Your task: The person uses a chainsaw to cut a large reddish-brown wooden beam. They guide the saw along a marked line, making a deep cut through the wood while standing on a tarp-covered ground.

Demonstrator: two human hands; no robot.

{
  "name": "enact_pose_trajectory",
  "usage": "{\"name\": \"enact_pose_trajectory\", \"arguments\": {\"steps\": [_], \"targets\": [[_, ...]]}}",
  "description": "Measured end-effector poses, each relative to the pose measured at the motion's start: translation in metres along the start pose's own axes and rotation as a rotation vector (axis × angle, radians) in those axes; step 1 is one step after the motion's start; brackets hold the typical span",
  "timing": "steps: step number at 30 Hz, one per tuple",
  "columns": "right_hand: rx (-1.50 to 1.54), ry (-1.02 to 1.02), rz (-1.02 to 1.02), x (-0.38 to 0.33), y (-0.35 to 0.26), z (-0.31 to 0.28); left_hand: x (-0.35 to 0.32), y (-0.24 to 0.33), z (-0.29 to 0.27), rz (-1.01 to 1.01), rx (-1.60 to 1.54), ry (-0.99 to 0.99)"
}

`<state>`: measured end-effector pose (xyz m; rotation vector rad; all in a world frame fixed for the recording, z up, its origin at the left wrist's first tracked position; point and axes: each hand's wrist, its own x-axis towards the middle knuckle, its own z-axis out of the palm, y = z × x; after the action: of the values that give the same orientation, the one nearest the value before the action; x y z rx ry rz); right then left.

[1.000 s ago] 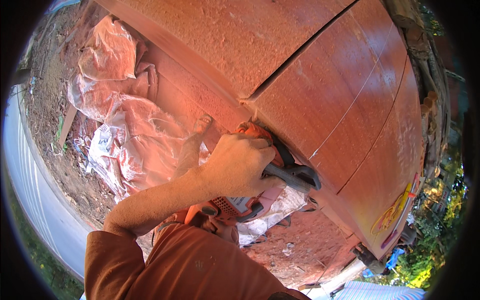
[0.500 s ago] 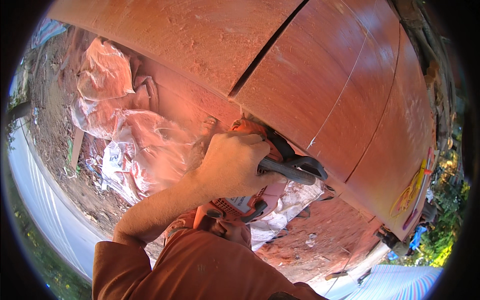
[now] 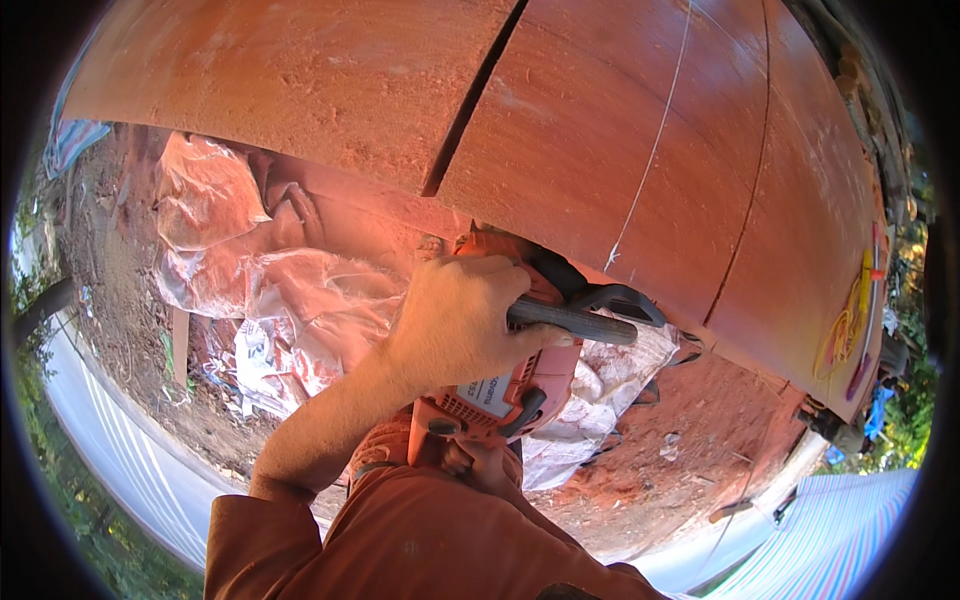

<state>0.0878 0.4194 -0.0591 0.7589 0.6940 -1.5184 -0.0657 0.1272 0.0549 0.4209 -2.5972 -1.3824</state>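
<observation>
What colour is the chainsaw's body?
Orange, with a dark grey front handle gripped by the left hand; seen in the head view.

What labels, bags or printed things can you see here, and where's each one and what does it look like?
Label: pale rectangle with dark print on the orange chainsaw, just below the left hand.
Sacks: crumpled whitish plastic, dusted red, on the ground left of the saw; one has dark print.
Tarp: striped blue and white, lower right corner.
</observation>
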Motion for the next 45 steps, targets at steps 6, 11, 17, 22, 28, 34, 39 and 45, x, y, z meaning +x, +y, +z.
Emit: {"name": "enact_pose_trajectory", "arguments": {"steps": [6, 11, 17, 22, 28, 34, 39, 45], "targets": [[0.023, 0.018, -0.051, 0.002, 0.003, 0.012, 0.004, -0.005, 0.002, 0.063, 0.024, 0.003], [-0.032, -0.007, -0.154, -0.001, 0.012, 0.016, -0.007, -0.003, -0.003, 0.016, 0.061, -0.065], [0.092, 0.091, -0.103, 0.007, 0.023, 0.031, -0.009, -0.003, -0.01, 0.015, 0.04, -0.094], [0.042, 0.087, -0.128, 0.013, 0.029, 0.042, -0.004, -0.006, -0.019, 0.008, 0.055, -0.149], [0.094, -0.023, -0.157, 0.034, 0.034, 0.047, 0.005, -0.013, -0.024, 0.008, 0.065, -0.161], [0.037, 0.081, -0.142, 0.032, 0.032, 0.057, 0.005, -0.019, -0.023, 0.039, 0.089, -0.179], [0.083, 0.052, -0.168, 0.035, 0.035, 0.054, 0.002, -0.025, -0.017, 0.122, 0.059, -0.06], [0.067, 0.071, -0.167, 0.035, 0.031, 0.057, 0.009, -0.026, -0.016, 0.111, 0.056, -0.094]]}}
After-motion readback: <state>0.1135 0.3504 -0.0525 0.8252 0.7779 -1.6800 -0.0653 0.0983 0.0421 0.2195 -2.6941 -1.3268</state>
